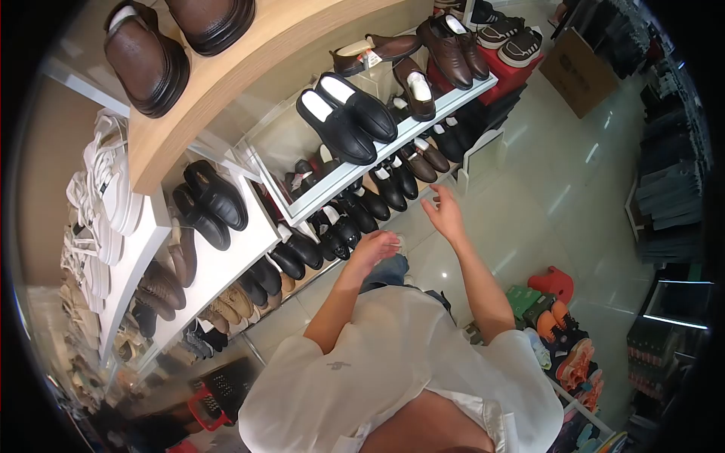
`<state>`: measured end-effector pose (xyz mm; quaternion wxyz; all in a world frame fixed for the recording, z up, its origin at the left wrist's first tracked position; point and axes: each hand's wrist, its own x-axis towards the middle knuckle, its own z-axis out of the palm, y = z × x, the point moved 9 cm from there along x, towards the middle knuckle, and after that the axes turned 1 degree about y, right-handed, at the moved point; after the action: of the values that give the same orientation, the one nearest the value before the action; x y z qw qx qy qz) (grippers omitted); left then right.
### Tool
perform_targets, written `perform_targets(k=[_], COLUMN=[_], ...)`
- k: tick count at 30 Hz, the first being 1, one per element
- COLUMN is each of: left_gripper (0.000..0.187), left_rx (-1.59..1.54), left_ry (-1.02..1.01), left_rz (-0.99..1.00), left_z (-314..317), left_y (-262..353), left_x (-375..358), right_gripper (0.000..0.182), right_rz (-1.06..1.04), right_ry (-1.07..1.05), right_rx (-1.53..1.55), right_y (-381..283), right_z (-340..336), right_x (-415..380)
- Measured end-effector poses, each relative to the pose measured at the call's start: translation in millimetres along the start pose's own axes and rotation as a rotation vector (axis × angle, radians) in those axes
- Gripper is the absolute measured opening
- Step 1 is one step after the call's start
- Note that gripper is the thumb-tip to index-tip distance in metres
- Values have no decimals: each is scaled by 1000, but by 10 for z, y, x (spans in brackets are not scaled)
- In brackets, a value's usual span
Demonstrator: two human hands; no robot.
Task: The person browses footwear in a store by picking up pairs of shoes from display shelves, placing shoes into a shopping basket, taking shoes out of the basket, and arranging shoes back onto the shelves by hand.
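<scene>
My left hand (374, 249) hangs in the air in front of the shoe shelves, palm turned inward, its fingers loosely stretched and holding nothing. To its right and a little farther forward, my right hand (444, 213) is raised with thumb and fingers apart, also holding nothing. Neither hand touches a shoe. Closest to them are black leather shoes (387, 189) in a row on the lower shelf. Above that row, a pair of black backless slip-ons (336, 124) with white lining sits on the glass shelf (317, 198). Brown leather shoes (451, 57) stand farther along it.
White sneakers (113, 177) and black loafers (215, 200) fill white shelves at left. A curved wooden shelf (219, 79) overhangs above. A cardboard box (576, 73) stands on the glossy floor (529, 196). At right are a red stool (551, 285), orange shoes (578, 359) and hanging clothes (668, 189).
</scene>
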<state>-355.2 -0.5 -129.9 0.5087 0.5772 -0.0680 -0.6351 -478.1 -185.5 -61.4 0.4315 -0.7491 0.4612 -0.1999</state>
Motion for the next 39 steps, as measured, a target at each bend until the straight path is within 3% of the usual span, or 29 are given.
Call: perform_targets(k=[2,6,11,15,16,21,27,29,30,32,34,35,37,38,39], left_gripper=[31,32,37,39,38,44,55,65,80,83,86,81,77,73,69], left_rx=[-23,-64,-25,-68,-60,-149,-328,-561,-606,-704,-790,-855,-975,-1039,-1099], left_ry=[-65,-56,-15,25,71,160,225,190,120,47,-24,-33,55,0,-52], left_rz=[55,44,47,109,108,149,185,204,212,272,385,474,503,518,542], left_z=[95,222,241,312,325,574,1095,1271,1375,1656,1811,1851,1894,1882,1863], left_y=[184,446,719,928,953,1033,1271,1356,1381,1671,1926,2048,2249,2204,2154], left_x=[162,447,781,792,809,1130,1447,1536,1604,1585,1612,1586,1493,1509,1506], right_gripper=[53,58,66,61,51,38,34,29,29,28,28,28,30,31,34], right_rz=[-204,-290,-485,-468,-481,-494,-463,-452,-372,-295,-418,-419,-640,-864,-917], right_ry=[65,56,48,-37,34,43,-241,-299,-408,-535,-672,-697,-832,-814,-889], right_rx=[-102,-172,-473,-559,-523,-425,-349,-279,-198,-119,162,162,124,84,95], right_y=[-226,-640,-842,-750,-777,-631,-596,-689,-723,-739,-890,-932,-1220,-1378,-1283], right_z=[-93,-224,-147,-85,-132,-249,-554,-859,-994,-1191,-1367,-1469,-1581,-1646,-1581], right_x=[485,1206,1927,2311,2369,2638,2624,2489,2411,2276,2106,2066,1874,1781,1753])
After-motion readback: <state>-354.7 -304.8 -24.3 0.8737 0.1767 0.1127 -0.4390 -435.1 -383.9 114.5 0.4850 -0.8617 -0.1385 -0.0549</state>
